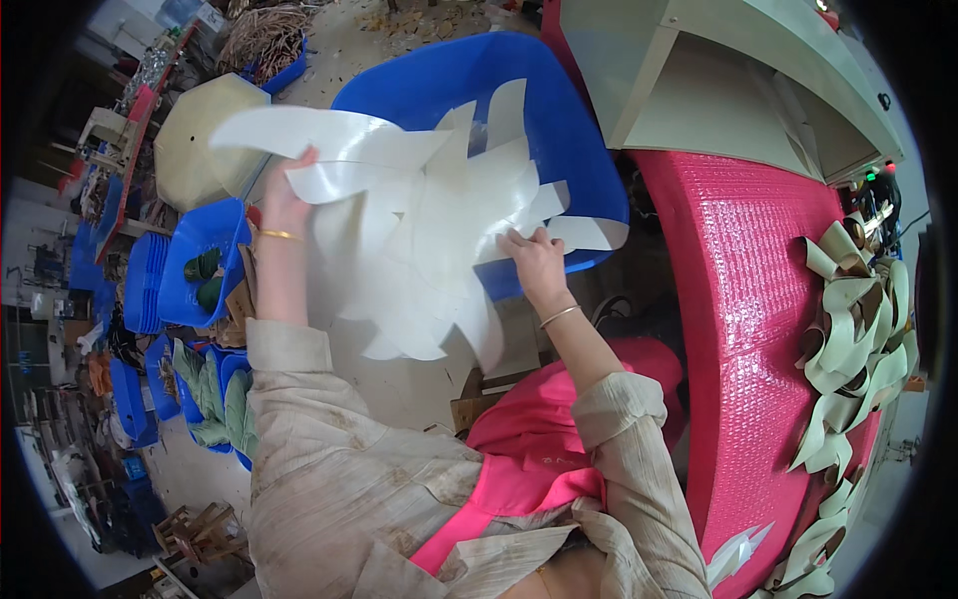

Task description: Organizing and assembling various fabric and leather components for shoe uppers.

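Note:
A large bunch of glossy white curved cut pieces [439,225] is spread between my hands, overlapping the near side of a big blue plastic tub [439,70]. My left hand [289,190] is closed on the bunch's left side, with the fingers partly hidden behind the white sheets. On the right side, my right hand [537,262] has its bent fingers closed on the edge of the pieces. Some white strips stick up inside the tub, and one long piece at the upper left is smeared by motion.
To the right runs a bench covered in pink bubble wrap [738,299], with a pale machine housing [718,90] behind it. Pale green curled strips [848,349] lie along its far side. Blue bins [205,250] and an octagonal cream board [205,140] stand at left.

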A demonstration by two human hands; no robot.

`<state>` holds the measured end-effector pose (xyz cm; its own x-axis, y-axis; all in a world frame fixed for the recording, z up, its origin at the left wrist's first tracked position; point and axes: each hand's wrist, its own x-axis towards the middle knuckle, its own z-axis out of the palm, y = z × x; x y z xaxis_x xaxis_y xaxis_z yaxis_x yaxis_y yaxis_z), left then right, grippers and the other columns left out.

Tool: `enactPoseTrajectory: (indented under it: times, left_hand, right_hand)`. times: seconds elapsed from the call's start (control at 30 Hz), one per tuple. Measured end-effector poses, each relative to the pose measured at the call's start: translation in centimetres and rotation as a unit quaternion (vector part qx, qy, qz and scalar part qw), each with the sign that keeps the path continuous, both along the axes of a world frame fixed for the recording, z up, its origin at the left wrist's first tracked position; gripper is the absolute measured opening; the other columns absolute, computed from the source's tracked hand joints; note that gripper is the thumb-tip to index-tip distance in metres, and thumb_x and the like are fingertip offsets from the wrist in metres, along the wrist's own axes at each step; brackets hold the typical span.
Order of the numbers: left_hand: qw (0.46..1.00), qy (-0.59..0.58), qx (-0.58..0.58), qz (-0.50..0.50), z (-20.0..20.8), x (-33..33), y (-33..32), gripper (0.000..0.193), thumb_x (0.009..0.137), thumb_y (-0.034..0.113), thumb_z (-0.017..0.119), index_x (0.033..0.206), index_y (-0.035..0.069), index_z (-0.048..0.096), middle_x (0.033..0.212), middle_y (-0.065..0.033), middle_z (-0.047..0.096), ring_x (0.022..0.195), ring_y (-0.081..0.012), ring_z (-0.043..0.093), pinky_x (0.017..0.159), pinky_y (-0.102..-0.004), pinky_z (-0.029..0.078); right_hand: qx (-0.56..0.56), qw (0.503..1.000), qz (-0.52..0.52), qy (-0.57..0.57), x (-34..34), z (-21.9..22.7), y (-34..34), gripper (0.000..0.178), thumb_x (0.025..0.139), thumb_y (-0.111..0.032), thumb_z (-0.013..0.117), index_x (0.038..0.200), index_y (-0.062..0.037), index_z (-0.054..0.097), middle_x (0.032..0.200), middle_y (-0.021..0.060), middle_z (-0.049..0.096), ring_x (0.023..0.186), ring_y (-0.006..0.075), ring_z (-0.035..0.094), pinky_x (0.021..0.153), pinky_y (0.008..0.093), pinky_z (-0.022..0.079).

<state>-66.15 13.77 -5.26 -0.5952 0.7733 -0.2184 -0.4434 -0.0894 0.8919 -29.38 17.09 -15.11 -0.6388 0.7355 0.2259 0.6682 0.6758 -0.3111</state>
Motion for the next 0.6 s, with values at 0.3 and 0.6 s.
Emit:
enactPoseTrajectory:
  times: [0.3, 0.6]
  left_hand:
    - [0.952, 0.298, 0.050, 0.050, 12.9, 5.5, -0.5, 0.019, 0.077, 0.016, 0.064, 0.084, -0.001, 0.061, 0.076, -0.0041, 0.059, 0.069, -0.0082, 0.055, 0.061, -0.0207, 0.042]
    - [0.598, 0.746, 0.257, -0.140, 6.5, 35.4, -5.3, 0.032, 0.069, 0.008, 0.055, 0.101, 0.004, 0.059, 0.107, -0.0167, 0.054, 0.100, -0.0277, 0.053, 0.083, -0.0351, 0.045]
  right_hand:
    - [-0.113, 0.983, 0.003, -0.144, 4.0, -1.6, 3.5, 0.026, 0.075, -0.017, 0.051, 0.099, -0.0174, 0.061, 0.111, 0.0040, 0.055, 0.102, 0.0243, 0.048, 0.080, 0.0430, 0.038]
    - [-0.532, 0.717, -0.095, 0.440, 13.0, 20.8, -1.6, 0.029, 0.077, -0.007, 0.059, 0.104, 0.0009, 0.053, 0.091, 0.0060, 0.059, 0.079, 0.0126, 0.057, 0.068, 0.0229, 0.046]
